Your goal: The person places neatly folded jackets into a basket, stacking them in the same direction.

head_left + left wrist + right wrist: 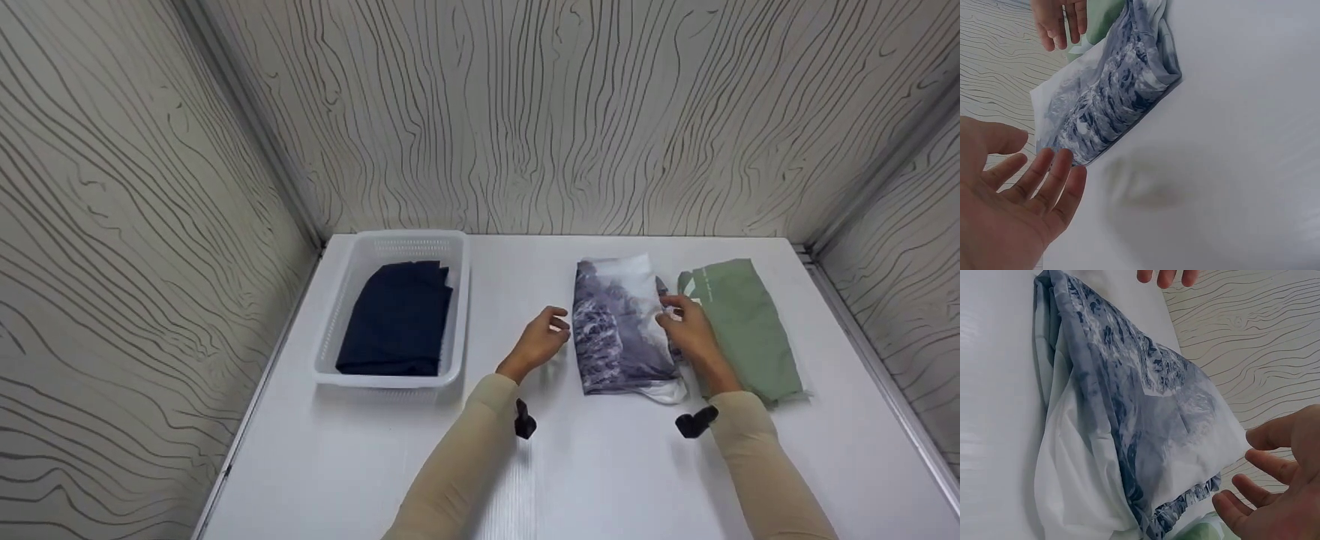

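Observation:
A folded garment (619,330) with a grey-blue and white print lies on the white table, its layers showing along the near edge in the right wrist view. Just off its left side hovers my left hand (541,339), fingers spread and loosely bent, holding nothing; the left wrist view shows the palm (1010,214) facing the cloth. My right hand (691,330) is at the garment's right edge, between it and a folded green garment (750,330). In the right wrist view its fingers (1258,489) are apart and relaxed, close beside the printed cloth (1157,422), with nothing pinched.
At the left stands a white plastic basket (459,315) with a folded dark navy garment (397,322) inside. Clear wrapping shows at the green garment's edge. Walls with a wood-grain line pattern (525,112) enclose the table (600,472) at the back and sides.

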{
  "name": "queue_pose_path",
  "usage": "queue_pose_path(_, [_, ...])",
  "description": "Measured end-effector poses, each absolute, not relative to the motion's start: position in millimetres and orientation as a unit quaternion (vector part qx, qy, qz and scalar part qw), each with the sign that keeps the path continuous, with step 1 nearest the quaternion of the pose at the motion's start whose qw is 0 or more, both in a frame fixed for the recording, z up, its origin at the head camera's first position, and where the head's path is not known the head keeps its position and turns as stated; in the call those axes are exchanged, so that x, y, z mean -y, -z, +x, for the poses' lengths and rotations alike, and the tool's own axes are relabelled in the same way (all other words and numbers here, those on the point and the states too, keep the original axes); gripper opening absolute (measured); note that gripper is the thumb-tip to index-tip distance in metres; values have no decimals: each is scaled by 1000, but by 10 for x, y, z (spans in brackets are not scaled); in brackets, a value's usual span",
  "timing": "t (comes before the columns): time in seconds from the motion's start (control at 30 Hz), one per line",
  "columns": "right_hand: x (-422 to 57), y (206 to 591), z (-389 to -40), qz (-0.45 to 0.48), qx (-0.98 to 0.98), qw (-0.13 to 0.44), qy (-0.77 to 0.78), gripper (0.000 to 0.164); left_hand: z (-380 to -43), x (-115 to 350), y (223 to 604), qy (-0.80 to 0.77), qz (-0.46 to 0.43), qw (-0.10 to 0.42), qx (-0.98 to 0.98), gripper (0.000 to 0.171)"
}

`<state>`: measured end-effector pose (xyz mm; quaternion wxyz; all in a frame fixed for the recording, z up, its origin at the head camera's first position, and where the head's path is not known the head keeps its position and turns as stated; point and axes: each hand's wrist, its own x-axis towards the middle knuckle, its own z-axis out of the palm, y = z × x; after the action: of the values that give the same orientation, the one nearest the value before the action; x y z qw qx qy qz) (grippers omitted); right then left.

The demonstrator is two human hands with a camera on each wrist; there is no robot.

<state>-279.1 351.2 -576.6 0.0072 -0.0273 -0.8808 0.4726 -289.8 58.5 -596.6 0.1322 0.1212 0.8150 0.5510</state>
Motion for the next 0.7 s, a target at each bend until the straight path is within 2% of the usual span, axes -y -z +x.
queue_pose_path(0.37, [-3567, 6010, -2773, -75, 864, -32, -497, 70, -2853, -749, 6043, -534, 92, 164, -824, 51])
queue_pose_path(0.47, [-3541, 6027, -2756, -87, 869, -47, -486, 72, -2842, -793, 6052, -534, 82, 174, -823, 55])
queue_pose_path(0.7, [-3486, 6038, -2731, -86, 892, -40, -441, 62, -2818, -859, 6074, -518, 69, 187, -832, 56])
